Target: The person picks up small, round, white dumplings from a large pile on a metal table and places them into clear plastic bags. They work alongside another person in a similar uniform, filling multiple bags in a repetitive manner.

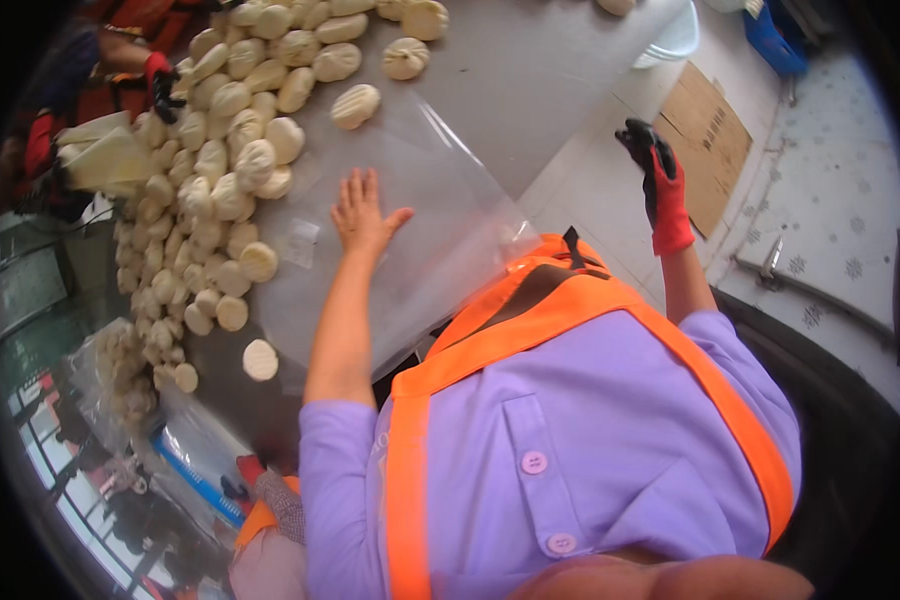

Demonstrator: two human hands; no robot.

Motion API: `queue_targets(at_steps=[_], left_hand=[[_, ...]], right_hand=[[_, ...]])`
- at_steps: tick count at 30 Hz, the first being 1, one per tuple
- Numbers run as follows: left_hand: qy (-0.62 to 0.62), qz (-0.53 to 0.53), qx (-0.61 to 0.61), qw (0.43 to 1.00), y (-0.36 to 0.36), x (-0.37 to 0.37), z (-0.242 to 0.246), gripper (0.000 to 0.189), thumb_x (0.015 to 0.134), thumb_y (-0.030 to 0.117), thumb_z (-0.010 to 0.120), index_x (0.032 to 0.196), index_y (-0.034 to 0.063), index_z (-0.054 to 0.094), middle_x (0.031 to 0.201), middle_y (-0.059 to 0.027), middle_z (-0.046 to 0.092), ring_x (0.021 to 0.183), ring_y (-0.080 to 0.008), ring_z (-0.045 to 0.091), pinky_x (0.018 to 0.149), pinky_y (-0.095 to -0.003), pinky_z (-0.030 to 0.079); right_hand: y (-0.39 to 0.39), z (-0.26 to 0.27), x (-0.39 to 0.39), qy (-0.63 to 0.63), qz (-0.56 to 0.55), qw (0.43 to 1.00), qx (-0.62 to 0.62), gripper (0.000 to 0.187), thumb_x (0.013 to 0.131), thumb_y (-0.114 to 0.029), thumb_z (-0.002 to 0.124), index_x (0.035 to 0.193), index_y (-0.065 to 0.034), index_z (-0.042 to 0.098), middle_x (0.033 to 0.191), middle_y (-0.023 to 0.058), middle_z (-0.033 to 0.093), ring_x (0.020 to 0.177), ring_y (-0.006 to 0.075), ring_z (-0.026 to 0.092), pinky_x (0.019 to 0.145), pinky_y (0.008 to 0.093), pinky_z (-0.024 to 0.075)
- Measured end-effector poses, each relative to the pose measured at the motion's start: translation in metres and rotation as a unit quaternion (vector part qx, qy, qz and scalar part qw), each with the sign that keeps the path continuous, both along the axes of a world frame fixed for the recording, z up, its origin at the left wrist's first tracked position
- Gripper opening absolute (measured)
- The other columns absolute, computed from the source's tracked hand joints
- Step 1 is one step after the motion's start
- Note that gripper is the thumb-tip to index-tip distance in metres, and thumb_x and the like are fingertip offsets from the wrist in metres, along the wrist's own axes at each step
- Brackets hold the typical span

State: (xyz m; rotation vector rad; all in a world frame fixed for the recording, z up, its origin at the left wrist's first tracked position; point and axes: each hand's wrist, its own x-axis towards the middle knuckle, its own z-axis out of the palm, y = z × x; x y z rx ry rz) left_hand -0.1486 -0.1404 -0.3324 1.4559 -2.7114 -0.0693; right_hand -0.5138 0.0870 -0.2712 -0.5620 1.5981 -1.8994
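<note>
My left hand (364, 214), bare, lies flat with spread fingers on a large clear plastic sheet or bag (427, 247) that covers the near part of the grey tabletop (525, 82). A small white packet or label (302, 241) shows beside it at the plastic. My right hand (660, 187), in a red and black work glove, is held out past the table's right edge, fingers extended and holding nothing. Pale, bun-like pieces (229, 191), some pleated and some ridged, are heaped left of my left hand. One ridged piece (355, 106) sits by itself just beyond that hand.
Across the heap is another person's gloved hand (163, 86), near stacked pale sheets (109, 154). Another worker's sleeve (279, 506) shows at lower left, near bagged pieces (124, 367). Flattened cardboard (705, 146), a pale basin (671, 37) and a blue crate (772, 37) lie to the right.
</note>
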Motion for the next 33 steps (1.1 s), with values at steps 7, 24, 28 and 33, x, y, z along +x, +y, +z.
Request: queue_targets(at_steps=[7, 24, 28, 33], left_hand=[[0.072, 0.041, 0.122, 0.989, -0.024, 0.003, -0.014, 0.057, 0.079, 0.046, 0.066, 0.130, 0.0243, 0.055, 0.143, -0.0043, 0.043, 0.131, -0.0268, 0.039, 0.105, -0.0462, 0.030], [0.359, 0.159, 0.289, 0.873, -0.043, 0.034, 0.009, 0.025, 0.090, 0.029, 0.063, 0.105, 0.0097, 0.068, 0.102, -0.0052, 0.069, 0.097, -0.0148, 0.062, 0.080, -0.0280, 0.046], [0.565, 0.160, 0.287, 0.757, -0.084, 0.078, 0.110, 0.020, 0.095, 0.020, 0.058, 0.100, 0.0039, 0.068, 0.089, 0.0038, 0.065, 0.082, -0.0049, 0.056, 0.075, -0.0211, 0.046], [0.580, 0.152, 0.294, 0.745, -0.088, 0.128, 0.209, 0.024, 0.096, 0.024, 0.056, 0.099, 0.0031, 0.067, 0.094, -0.0026, 0.068, 0.085, -0.0088, 0.060, 0.076, -0.0221, 0.047]], right_hand=[[-0.029, 0.007, 0.057, -0.022, 0.133, 0.991, 0.003, 0.032, 0.098, -0.016, 0.051, 0.126, -0.0011, 0.053, 0.111, 0.0068, 0.063, 0.104, 0.0171, 0.061, 0.077, 0.0211, 0.0416], [-0.140, 0.020, 0.088, 0.005, 0.295, 0.955, -0.033, 0.032, 0.096, -0.006, 0.049, 0.128, -0.0025, 0.052, 0.117, 0.0045, 0.063, 0.104, 0.0121, 0.060, 0.081, 0.0228, 0.0439], [-0.171, -0.004, 0.085, -0.052, 0.320, 0.945, -0.051, 0.035, 0.094, -0.005, 0.052, 0.129, -0.0033, 0.052, 0.116, 0.0050, 0.063, 0.103, 0.0128, 0.060, 0.086, 0.0241, 0.0440], [-0.225, 0.047, 0.112, 0.226, 0.382, 0.892, -0.085, 0.061, 0.084, -0.015, 0.067, 0.139, -0.0077, 0.042, 0.133, 0.0118, 0.051, 0.124, 0.0262, 0.047, 0.101, 0.0352, 0.0373]])
